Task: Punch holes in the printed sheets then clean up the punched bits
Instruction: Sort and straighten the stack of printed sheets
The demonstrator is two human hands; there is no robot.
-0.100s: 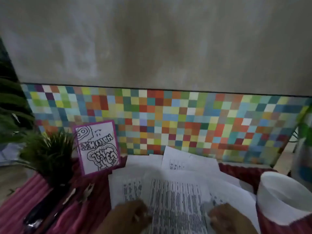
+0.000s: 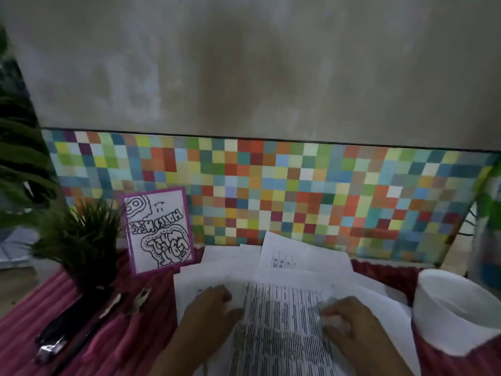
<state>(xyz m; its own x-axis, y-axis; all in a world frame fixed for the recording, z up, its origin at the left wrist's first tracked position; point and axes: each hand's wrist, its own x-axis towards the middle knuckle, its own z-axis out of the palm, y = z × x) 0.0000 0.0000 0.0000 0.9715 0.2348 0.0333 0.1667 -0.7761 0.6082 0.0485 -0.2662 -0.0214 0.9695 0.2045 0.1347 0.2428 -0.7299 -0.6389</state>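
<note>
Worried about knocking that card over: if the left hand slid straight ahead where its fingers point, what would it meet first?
Probably only more printed sheets, then the chequered panel; the card stands off leftward.

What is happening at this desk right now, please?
A person has both hands on a loose pile of printed sheets on the red cloth: the left hand on the top sheet's left part, the right hand at its right edge. Blur hides whether either pinches paper. A dark tool lies untouched on the left.
</note>
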